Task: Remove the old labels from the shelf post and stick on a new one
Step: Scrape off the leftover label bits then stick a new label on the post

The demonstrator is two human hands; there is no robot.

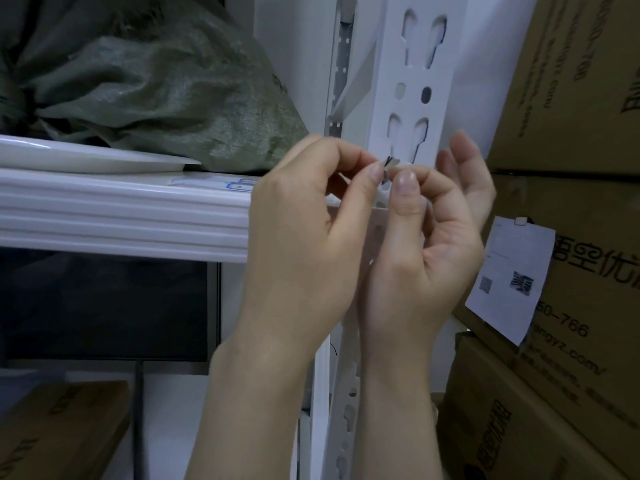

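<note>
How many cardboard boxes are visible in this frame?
4. Three are stacked right of the shelf post: top box, middle box, bottom box. A fourth box sits lower left, below the shelf beam. Others may be hidden.

So the shelf post (414,77) looked like white painted metal, smooth with a slight sheen, and the shelf beam (121,216) was the same but glossier on its ridges. The sack (166,91) up top was coarse woven stuff, rough and dull green. The cardboard boxes (571,98) were matt brown, the paper sheet (509,271) on one matt white, the label scrap (393,163) thin and slightly shiny
</note>
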